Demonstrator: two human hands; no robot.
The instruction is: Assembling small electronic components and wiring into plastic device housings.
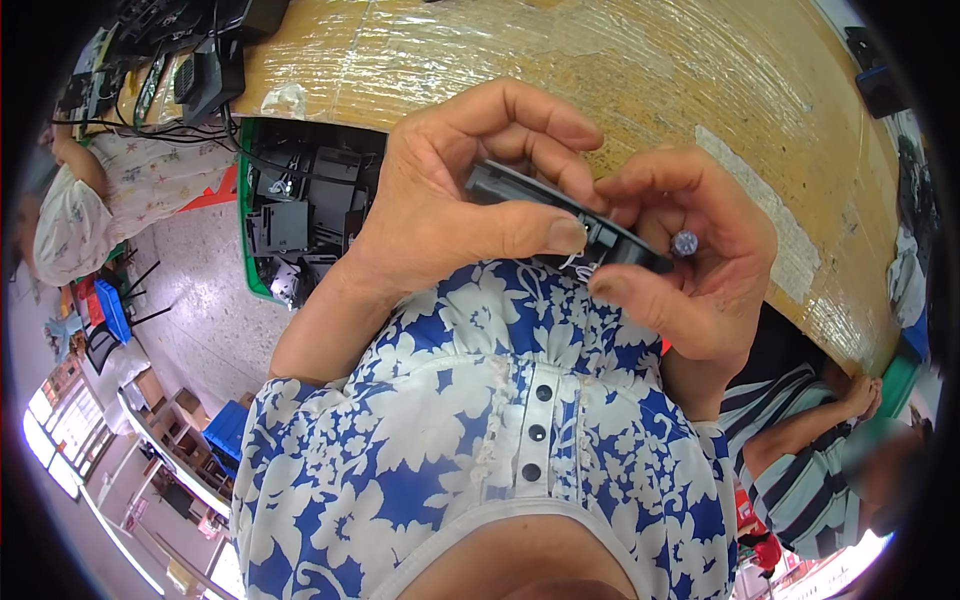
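Left hand [430, 190] is clamping this black plastic part [618, 242] while the right hand [715, 250] is pinching its other end, probably for steadiness lol.

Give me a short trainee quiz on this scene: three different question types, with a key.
1. Multiple choice: what pattern is on the co-worker's top at the right?
A) checks
B) dots
C) stripes

2. True or false: the green-rimmed bin with parts in it is to the left of the person's hands.

3. Fill in the blank: the thumb lying across the black part belongs to the person's ____.

Key: 1 C; 2 true; 3 left hand.
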